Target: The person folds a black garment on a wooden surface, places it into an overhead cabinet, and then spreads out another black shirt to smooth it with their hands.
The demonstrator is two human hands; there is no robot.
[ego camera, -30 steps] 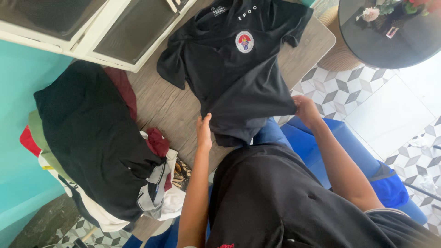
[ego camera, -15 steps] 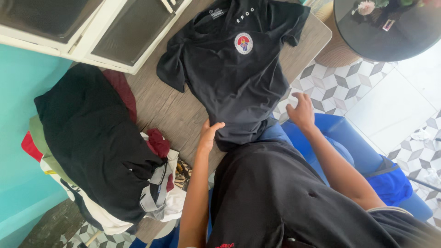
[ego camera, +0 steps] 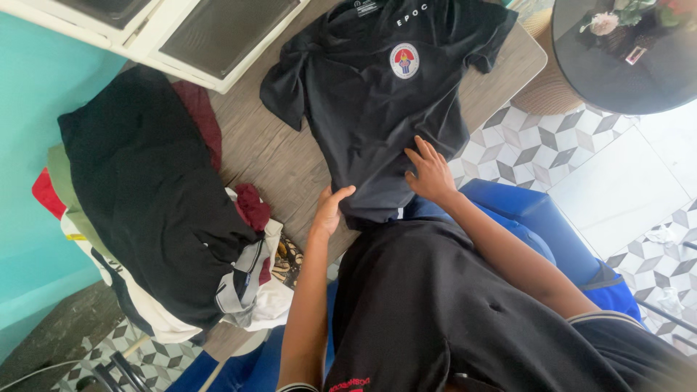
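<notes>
A black short-sleeved t-shirt with a round red, white and blue badge lies spread face up on a wooden table. My left hand rests at the shirt's lower left hem edge, fingers curled against the cloth. My right hand lies flat on the shirt's lower right part, fingers spread apart and pressing on the fabric. Neither hand grips anything.
A heap of clothes topped by a black garment covers the table's left side. A white-framed cabinet stands behind. A round dark glass table with flowers is at the upper right. A blue seat sits on the patterned tile floor.
My right hand let go of the shirt's right hem, moved left and now lies flat on the cloth. The hem has dropped onto the table. My left hand stayed near the left hem.
</notes>
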